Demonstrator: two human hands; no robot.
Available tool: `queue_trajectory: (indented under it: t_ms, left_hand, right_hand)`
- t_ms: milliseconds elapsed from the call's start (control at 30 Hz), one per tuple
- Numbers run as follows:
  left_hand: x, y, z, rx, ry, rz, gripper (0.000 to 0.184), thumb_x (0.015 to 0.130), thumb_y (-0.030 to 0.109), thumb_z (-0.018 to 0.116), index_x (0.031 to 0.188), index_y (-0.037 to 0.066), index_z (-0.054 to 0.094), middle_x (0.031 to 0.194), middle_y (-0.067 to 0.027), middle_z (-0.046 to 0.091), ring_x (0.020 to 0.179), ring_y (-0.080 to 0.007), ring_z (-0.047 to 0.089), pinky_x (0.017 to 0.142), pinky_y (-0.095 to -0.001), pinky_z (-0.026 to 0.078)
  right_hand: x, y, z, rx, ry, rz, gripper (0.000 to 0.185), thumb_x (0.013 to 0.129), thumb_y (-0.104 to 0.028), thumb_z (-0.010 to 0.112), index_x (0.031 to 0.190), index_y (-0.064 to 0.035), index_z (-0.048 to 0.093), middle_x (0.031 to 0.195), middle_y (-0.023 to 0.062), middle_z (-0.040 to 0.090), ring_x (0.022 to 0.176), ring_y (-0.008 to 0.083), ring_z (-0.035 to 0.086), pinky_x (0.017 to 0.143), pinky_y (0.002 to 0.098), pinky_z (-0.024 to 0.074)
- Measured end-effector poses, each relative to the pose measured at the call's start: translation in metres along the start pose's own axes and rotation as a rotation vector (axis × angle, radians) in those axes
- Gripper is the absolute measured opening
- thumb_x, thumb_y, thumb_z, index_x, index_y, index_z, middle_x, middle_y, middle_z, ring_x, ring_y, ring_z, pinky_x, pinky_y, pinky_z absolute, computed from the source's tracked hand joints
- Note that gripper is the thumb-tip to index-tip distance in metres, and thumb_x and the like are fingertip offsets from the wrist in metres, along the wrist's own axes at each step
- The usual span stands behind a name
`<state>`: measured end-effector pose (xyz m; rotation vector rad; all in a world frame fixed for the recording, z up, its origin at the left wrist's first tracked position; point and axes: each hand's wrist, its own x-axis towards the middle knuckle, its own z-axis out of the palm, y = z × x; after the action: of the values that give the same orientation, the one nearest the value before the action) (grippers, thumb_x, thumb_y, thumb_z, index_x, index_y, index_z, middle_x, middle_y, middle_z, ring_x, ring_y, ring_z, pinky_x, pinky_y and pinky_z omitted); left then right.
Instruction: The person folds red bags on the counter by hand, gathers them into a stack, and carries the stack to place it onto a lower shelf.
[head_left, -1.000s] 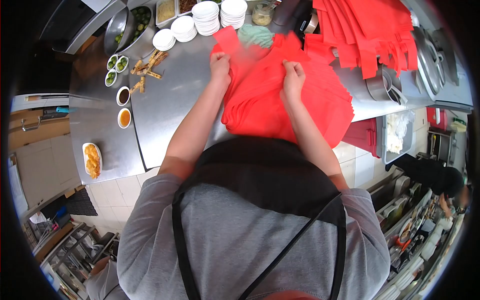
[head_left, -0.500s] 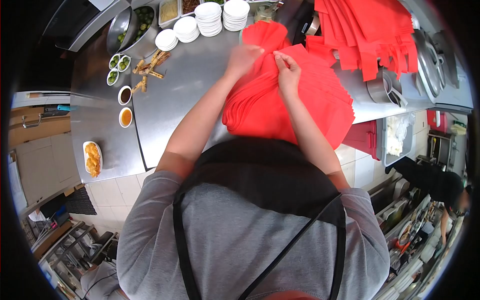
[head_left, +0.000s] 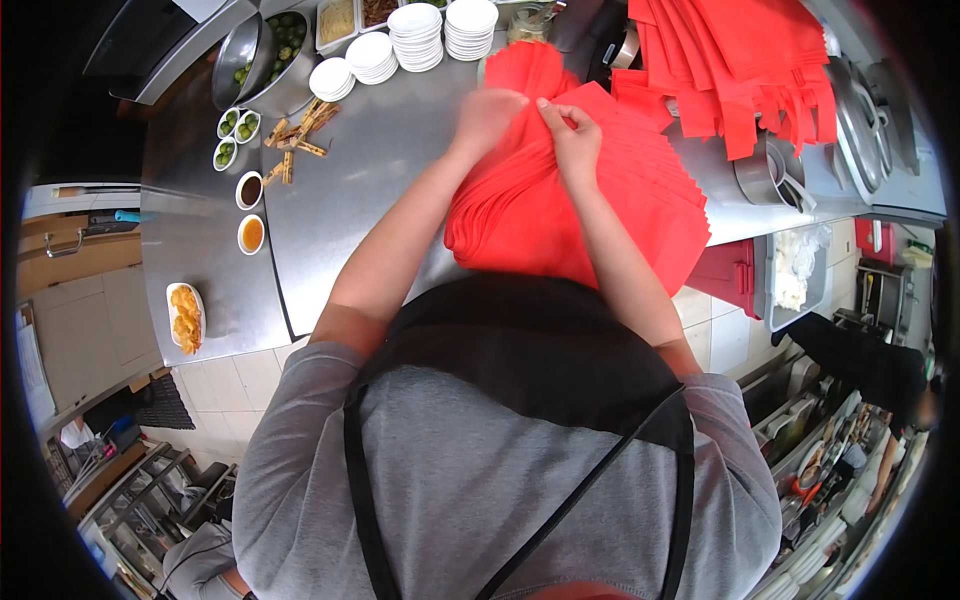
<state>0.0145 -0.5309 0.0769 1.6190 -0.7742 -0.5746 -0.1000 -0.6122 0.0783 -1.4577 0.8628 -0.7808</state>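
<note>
A thick fanned stack of red fabric bags lies at the counter's front edge, against my black apron. My right hand is closed, thumb and forefinger pinching the edge of a red bag near the top of the stack. Motion smears my left hand, which is over the upper left of the stack with its fingertips close to my right hand's. Whether those fingers grip a bag is unclear. Beyond both hands, a folded red portion of the stack sticks up.
More red bags hang at the upper right, above a metal pot. White dishes stand stacked along the back, near a bowl of green citrus. Sauce cups and a fried-food dish sit left. A person is far right.
My right fingertips have shifted slightly left and up along the bag edge. The folded red portion beyond my hands has changed shape. My left hand stays in nearly the same place, blurred.
</note>
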Motion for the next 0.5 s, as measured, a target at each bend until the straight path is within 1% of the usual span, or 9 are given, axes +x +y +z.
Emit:
queue_trajectory:
  t_ms: [33,100,200,267,333,400,433,467,500]
  left_hand:
    - [-0.002,0.007,0.002,0.083,-0.018,0.030,0.018,0.080,0.013,0.059,0.089,-0.003,0.064,0.084,-0.0060,0.064,0.078,-0.0087,0.056,0.074,-0.0238,0.043]
    - [-0.006,0.013,0.004,0.165,-0.037,0.060,0.017,0.080,0.012,0.059,0.087,-0.002,0.064,0.083,-0.0056,0.065,0.077,-0.0082,0.056,0.073,-0.0239,0.044]
    - [-0.004,0.005,0.005,0.188,0.023,0.128,0.015,0.080,0.011,0.057,0.085,-0.001,0.064,0.080,-0.0052,0.065,0.076,-0.0080,0.057,0.073,-0.0241,0.044]
    - [0.002,-0.013,0.002,0.132,0.160,0.226,0.015,0.080,0.012,0.058,0.084,-0.001,0.064,0.077,-0.0058,0.065,0.075,-0.0084,0.057,0.072,-0.0243,0.044]
    - [0.003,-0.019,0.000,0.114,0.148,0.211,0.015,0.080,0.012,0.058,0.083,-0.002,0.064,0.078,-0.0059,0.065,0.076,-0.0087,0.057,0.073,-0.0242,0.044]
    - [-0.004,-0.004,0.000,0.097,0.139,0.194,0.015,0.080,0.012,0.058,0.083,-0.002,0.064,0.078,-0.0059,0.065,0.076,-0.0090,0.057,0.073,-0.0241,0.044]
    - [-0.010,0.011,0.003,0.217,0.082,0.204,0.016,0.080,0.013,0.058,0.082,-0.002,0.064,0.079,-0.0056,0.065,0.075,-0.0089,0.057,0.074,-0.0240,0.044]
    - [-0.013,0.021,0.005,0.336,0.024,0.215,0.016,0.081,0.013,0.058,0.082,-0.002,0.064,0.080,-0.0052,0.065,0.074,-0.0089,0.057,0.074,-0.0239,0.043]
    - [-0.012,0.018,0.005,0.335,0.025,0.216,0.016,0.081,0.013,0.058,0.082,-0.002,0.064,0.080,-0.0052,0.065,0.074,-0.0089,0.057,0.074,-0.0239,0.043]
  right_hand:
    - [0.001,0.000,0.000,0.000,0.000,0.000,0.021,0.075,-0.019,0.066,0.075,0.0022,0.062,0.075,0.0081,0.062,0.076,0.0108,0.054,0.070,0.0243,0.0421]
    - [0.005,0.006,0.001,-0.252,0.094,-0.115,0.026,0.071,-0.024,0.070,0.072,0.0016,0.062,0.070,0.0092,0.061,0.067,0.0104,0.052,0.065,0.0246,0.0422]
    - [0.014,0.024,0.000,-0.160,0.104,-0.172,0.031,0.068,-0.029,0.072,0.069,0.0004,0.061,0.066,0.0105,0.060,0.064,0.0146,0.053,0.063,0.0274,0.0431]
    - [0.013,0.023,-0.003,-0.111,0.086,-0.133,0.030,0.068,-0.028,0.071,0.068,0.0001,0.061,0.065,0.0104,0.060,0.062,0.0156,0.053,0.062,0.0284,0.0431]
    - [0.010,0.017,-0.004,-0.061,0.067,-0.093,0.029,0.068,-0.028,0.071,0.068,-0.0001,0.061,0.065,0.0103,0.060,0.061,0.0166,0.053,0.061,0.0293,0.0431]
    - [0.005,0.005,-0.001,-0.172,0.084,-0.070,0.023,0.070,-0.022,0.067,0.069,-0.0001,0.060,0.058,0.0079,0.057,0.057,0.0146,0.052,0.059,0.0288,0.0426]
    - [0.007,0.008,0.001,-0.172,0.082,-0.069,0.023,0.070,-0.022,0.067,0.069,-0.0001,0.060,0.058,0.0079,0.057,0.057,0.0146,0.052,0.059,0.0288,0.0426]
    - [0.010,0.010,0.004,-0.180,0.116,-0.182,0.020,0.071,-0.020,0.065,0.069,-0.0005,0.059,0.056,0.0060,0.054,0.056,0.0118,0.048,0.056,0.0271,0.0407]
    - [0.013,0.012,0.004,-0.188,0.151,-0.297,0.017,0.072,-0.018,0.063,0.069,-0.0010,0.059,0.055,0.0040,0.051,0.055,0.0089,0.045,0.054,0.0254,0.0388]
